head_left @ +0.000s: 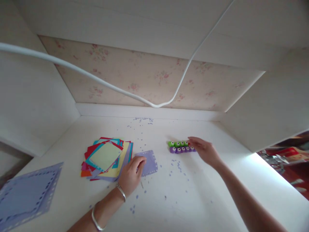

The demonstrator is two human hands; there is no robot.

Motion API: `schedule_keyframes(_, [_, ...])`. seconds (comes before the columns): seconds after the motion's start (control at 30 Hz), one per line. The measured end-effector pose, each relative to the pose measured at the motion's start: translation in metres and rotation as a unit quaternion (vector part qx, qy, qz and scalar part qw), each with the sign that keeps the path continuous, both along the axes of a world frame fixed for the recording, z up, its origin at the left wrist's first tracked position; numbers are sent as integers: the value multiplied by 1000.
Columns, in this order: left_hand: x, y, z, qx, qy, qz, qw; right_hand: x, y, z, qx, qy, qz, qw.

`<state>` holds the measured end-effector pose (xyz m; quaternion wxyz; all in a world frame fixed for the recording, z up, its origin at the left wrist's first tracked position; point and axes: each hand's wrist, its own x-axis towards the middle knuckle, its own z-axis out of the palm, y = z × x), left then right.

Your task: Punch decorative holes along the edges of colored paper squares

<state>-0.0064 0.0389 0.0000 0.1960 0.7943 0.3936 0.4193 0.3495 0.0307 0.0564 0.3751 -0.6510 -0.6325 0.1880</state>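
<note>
Paper (pixel 151 162), a purple square with a punched edge, lies on the white table (pixel 193 206), just right of a stack of coloured sheets (pixel 106 156). Left hand (pixel 132 170): positioned over the left side of the square, fingers curled, thumb near the index finger; whether they clamp on the paper cannot be determined. Two silver bangles (pixel 94 220) encircle the left wrist and forearm. Right hand (pixel 202 149): positioned at the right end of two adjoining rows of eyed blocks (pixel 178 150), green behind and purple in front. The fingers hide part of that end; their grip cannot be determined. Small purple scraps (pixel 137 196) are scattered across the table. Larger purple sheets (pixel 26 193) with punched borders lie at the far left. White cable (pixel 155 105) hangs before a floral panel (pixel 145 74).
</note>
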Motion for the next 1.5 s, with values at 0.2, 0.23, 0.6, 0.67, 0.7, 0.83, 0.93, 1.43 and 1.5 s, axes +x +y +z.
schedule_keyframes(0.2, [-1,-5,-1,-11,9,8,1000,-124,-61,-25,-28,206,125,970])
schedule_keyframes(0.23, [-1,-5,0,-12,12,8,1000,-136,-65,-30,-30,197,132,971])
schedule_keyframes(0.6, [13,40,33,-82,67,27,994,-147,-57,-55,-82,188,140,969])
schedule_keyframes(0.67, [24,77,49,-100,66,66,991,-145,-57,-57,-79,202,147,965])
schedule_keyframes(0.7, [30,96,57,-105,65,87,989,-144,-57,-58,-77,207,151,964])
schedule_keyframes(0.83, [43,150,75,-113,90,120,982,-140,-58,-58,-71,211,158,962])
schedule_keyframes(0.93, [35,151,68,-132,143,98,976,-138,-57,-57,-75,219,163,959])
schedule_keyframes(1.43, [-1,73,45,-136,384,-2,913,-136,-52,-61,-98,243,155,952])
schedule_keyframes(1.5, [0,77,41,-155,381,-7,911,-136,-52,-61,-94,242,154,953])
